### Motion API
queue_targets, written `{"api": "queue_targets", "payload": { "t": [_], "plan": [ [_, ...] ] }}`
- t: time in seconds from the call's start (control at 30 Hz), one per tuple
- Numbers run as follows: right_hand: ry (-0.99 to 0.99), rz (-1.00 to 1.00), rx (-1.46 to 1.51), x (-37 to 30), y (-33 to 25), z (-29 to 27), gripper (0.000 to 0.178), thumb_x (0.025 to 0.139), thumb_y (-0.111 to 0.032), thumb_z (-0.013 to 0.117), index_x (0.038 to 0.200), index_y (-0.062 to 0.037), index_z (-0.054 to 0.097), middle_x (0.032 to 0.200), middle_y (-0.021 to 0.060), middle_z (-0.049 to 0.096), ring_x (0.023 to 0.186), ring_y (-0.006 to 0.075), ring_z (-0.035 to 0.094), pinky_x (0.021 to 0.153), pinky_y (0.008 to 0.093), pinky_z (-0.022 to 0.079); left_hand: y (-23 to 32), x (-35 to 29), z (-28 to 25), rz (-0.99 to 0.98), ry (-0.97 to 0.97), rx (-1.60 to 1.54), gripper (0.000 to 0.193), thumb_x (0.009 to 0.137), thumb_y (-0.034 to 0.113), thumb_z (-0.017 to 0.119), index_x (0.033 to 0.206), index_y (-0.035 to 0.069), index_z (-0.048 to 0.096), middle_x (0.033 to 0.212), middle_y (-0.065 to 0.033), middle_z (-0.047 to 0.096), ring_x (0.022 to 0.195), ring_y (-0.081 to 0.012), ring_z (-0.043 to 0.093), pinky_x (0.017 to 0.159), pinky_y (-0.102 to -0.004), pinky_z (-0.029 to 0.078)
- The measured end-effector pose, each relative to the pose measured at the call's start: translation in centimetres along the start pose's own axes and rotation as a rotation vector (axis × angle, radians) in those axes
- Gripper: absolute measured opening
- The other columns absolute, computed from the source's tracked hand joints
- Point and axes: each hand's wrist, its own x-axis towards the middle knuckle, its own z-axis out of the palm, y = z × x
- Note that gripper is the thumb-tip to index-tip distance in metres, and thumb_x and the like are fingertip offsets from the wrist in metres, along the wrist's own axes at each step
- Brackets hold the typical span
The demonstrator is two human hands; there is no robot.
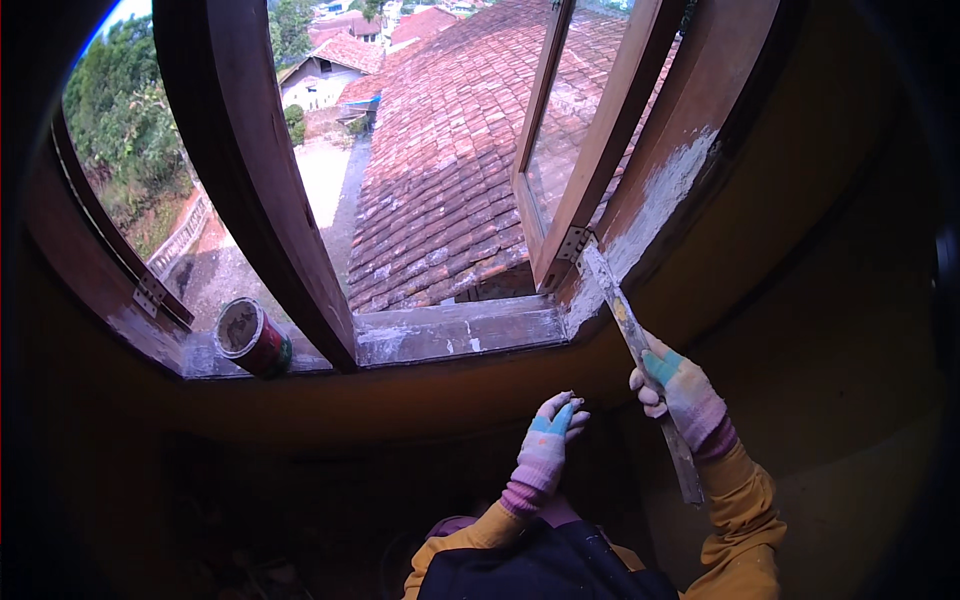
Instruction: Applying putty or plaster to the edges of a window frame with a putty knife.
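My right hand [685, 395], in a striped knit work glove, is wrapped round a long flat wooden stick [622, 310]. The stick is smeared with whitish paste, and its far end meets the lower right corner of the window frame, beside a metal hinge [573, 243]. White filler [655, 205] coats the right jamb above that corner. In front of my body my left hand [546, 440], gloved alike, is raised below the sill. Its fingers are drawn together at the tips round a small thing, too small to make out.
An open tin [250, 335] of greyish paste stands on the left part of the wooden sill [460, 330]. A thick wooden post [250, 170] divides the window. The glazed sash [590, 130] is swung outward over a tiled roof [440, 180]. Dim wall lies below the sill.
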Motion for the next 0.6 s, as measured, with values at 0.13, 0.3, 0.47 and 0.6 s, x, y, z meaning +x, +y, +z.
{"api": "queue_targets", "payload": {
  "t": [0.13, 0.3, 0.47, 0.6],
  "plan": [
    [0.018, -0.036, 0.026, -0.7, -1.0, 0.3, 0.044, 0.095, -0.021, 0.038, 0.138, -0.0152, 0.03, 0.073, 0.0021, 0.047, 0.05, 0.0051, 0.035, 0.043, 0.0177, 0.033, 0.0, 0.1, 0.1, 0.001, -0.022, 0.001, 0.033, 0.091, 0.017, 0.049, 0.122, 0.005, 0.044, 0.114, -0.0109, 0.056, 0.097, -0.0209, 0.06, 0.079, -0.0272, 0.049],
    [0.028, -0.092, -0.013, -1.2, -2.8, 0.6, 0.044, 0.095, -0.023, 0.038, 0.138, -0.0143, 0.03, 0.073, 0.003, 0.047, 0.05, 0.0052, 0.034, 0.042, 0.0179, 0.032, -0.2, 0.2, 0.0, -0.003, -0.037, -0.001, 0.033, 0.091, 0.017, 0.049, 0.122, 0.005, 0.044, 0.114, -0.0109, 0.056, 0.097, -0.0208, 0.06, 0.079, -0.0271, 0.049],
    [0.053, -0.077, -0.023, -1.8, -4.1, 0.7, 0.043, 0.095, -0.022, 0.038, 0.137, -0.0151, 0.031, 0.073, 0.002, 0.047, 0.051, 0.0054, 0.035, 0.044, 0.0184, 0.033, -0.3, 0.6, 0.2, -0.031, -0.04, 0.0, 0.034, 0.091, 0.017, 0.05, 0.122, 0.004, 0.044, 0.114, -0.0109, 0.056, 0.096, -0.0204, 0.06, 0.078, -0.027, 0.049],
    [0.035, -0.081, 0.024, -2.3, -4.9, 0.8, 0.043, 0.095, -0.022, 0.038, 0.136, -0.014, 0.032, 0.073, 0.003, 0.048, 0.051, 0.006, 0.036, 0.044, 0.0188, 0.034, -0.2, 0.8, 0.3, -0.039, -0.033, -0.007, 0.035, 0.09, 0.017, 0.051, 0.122, 0.004, 0.044, 0.114, -0.011, 0.056, 0.095, -0.0203, 0.061, 0.077, -0.0269, 0.05]
  ]
}}
